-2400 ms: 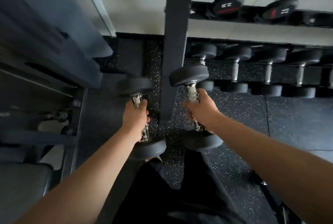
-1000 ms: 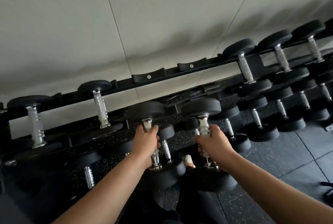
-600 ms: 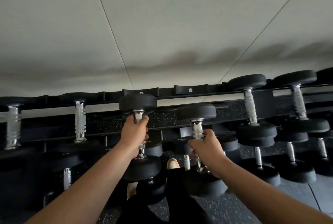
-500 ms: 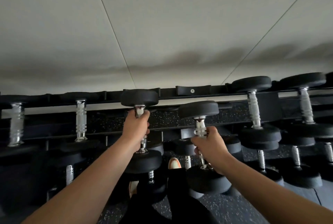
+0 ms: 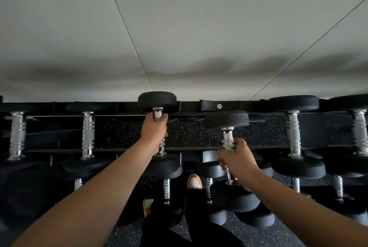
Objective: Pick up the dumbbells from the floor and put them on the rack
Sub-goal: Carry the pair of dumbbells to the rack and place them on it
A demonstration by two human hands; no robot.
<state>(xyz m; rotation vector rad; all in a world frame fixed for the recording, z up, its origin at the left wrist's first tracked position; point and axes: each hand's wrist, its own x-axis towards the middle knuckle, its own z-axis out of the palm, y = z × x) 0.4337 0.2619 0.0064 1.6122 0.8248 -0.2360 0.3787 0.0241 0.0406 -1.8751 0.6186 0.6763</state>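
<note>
My left hand (image 5: pixel 155 131) grips the chrome handle of a black dumbbell (image 5: pixel 157 100); its far head lies at the top rail of the rack (image 5: pixel 219 105) and its near head over the front rail. My right hand (image 5: pixel 237 159) grips a second black dumbbell (image 5: pixel 227 119), held tilted in front of the rack's top tier, lower than the first, with its near head (image 5: pixel 233 197) hanging clear of the front rail. An empty cradle on the rail sits just above that dumbbell's far head.
Other dumbbells rest on the top tier, at left (image 5: pixel 88 133) and at right (image 5: pixel 293 133), flanking the open slots. Lower tiers hold several more. A pale wall (image 5: pixel 179 28) rises behind the rack. My shoes (image 5: pixel 194 181) stand on speckled black floor (image 5: pixel 258 234) below.
Both dumbbells have risen and moved toward the top tier. The left one now reaches the back rail; the right one trails lower.
</note>
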